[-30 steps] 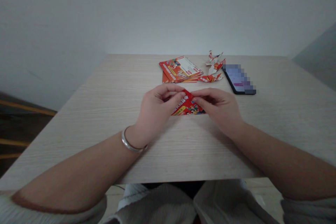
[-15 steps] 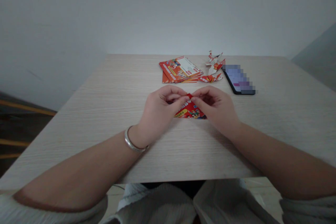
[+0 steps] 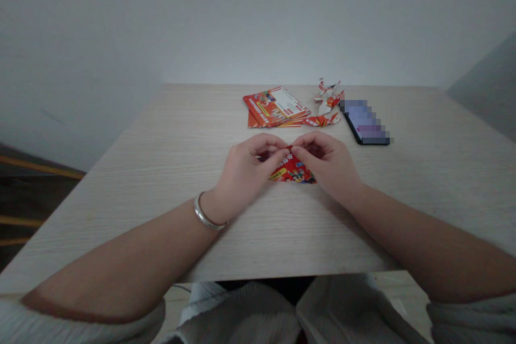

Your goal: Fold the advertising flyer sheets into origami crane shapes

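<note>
Between my two hands is a red printed sheet of paper point(image 3: 296, 171) with white lettering and small cartoon figures. Its far edge comes to a folded-looking point under my fingertips, and its sides are partly covered by my hands. My left hand point(image 3: 252, 164), a silver bangle on its wrist, pinches the paper's far tip between thumb and forefinger. My right hand point(image 3: 332, 164) pinches the same tip from the other side, its thumb almost touching the left one. How the paper is folded beneath the fingers is hidden.
Beyond my hands lies a stack of red and orange printed leaflets point(image 3: 276, 107). Folded paper shapes point(image 3: 328, 99) sit right of it, one touching the stack. Further right is a phone point(image 3: 366, 122) with a blurred screen. A pale wall rises behind the wooden table point(image 3: 161, 156).
Both hands keep their pinch on the paper's tip, fingers shifting slightly. Less red shows between the fingertips now. The whole view has moved a little.
</note>
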Action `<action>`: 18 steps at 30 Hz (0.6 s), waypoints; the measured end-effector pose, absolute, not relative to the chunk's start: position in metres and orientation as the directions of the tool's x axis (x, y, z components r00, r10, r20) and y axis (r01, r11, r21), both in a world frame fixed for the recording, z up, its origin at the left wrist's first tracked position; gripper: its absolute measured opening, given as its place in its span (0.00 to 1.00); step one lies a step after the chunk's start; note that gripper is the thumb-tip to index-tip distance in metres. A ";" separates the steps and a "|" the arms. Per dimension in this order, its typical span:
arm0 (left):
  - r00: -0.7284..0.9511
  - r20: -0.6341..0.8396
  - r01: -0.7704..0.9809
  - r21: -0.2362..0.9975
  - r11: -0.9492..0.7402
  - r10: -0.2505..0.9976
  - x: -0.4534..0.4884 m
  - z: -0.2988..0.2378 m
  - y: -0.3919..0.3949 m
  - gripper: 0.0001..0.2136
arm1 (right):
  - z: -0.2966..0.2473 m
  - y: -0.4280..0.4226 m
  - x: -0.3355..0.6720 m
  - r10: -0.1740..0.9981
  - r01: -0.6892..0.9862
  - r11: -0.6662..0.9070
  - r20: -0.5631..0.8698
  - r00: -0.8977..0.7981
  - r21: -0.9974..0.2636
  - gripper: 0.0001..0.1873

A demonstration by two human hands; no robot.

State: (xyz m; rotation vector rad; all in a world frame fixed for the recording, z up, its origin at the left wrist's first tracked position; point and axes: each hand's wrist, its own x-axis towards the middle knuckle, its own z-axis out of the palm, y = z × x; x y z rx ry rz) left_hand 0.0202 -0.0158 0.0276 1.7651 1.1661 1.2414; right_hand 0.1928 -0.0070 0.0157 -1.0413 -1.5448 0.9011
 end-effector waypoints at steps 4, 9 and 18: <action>0.158 0.350 0.340 0.859 -0.384 0.923 0.019 0.025 -0.015 0.04 | 0.017 -0.008 0.192 0.938 0.226 0.344 0.326 -0.116 -0.911 0.03; 0.242 0.291 0.365 0.857 -0.365 0.926 0.017 0.020 -0.012 0.08 | 0.016 -0.002 0.195 0.938 0.274 0.344 0.317 -0.140 -0.898 0.04; 0.270 0.225 0.418 0.848 -0.325 0.936 0.017 0.015 -0.010 0.11 | 0.019 0.006 0.200 0.934 0.446 0.356 0.326 -0.146 -0.822 0.05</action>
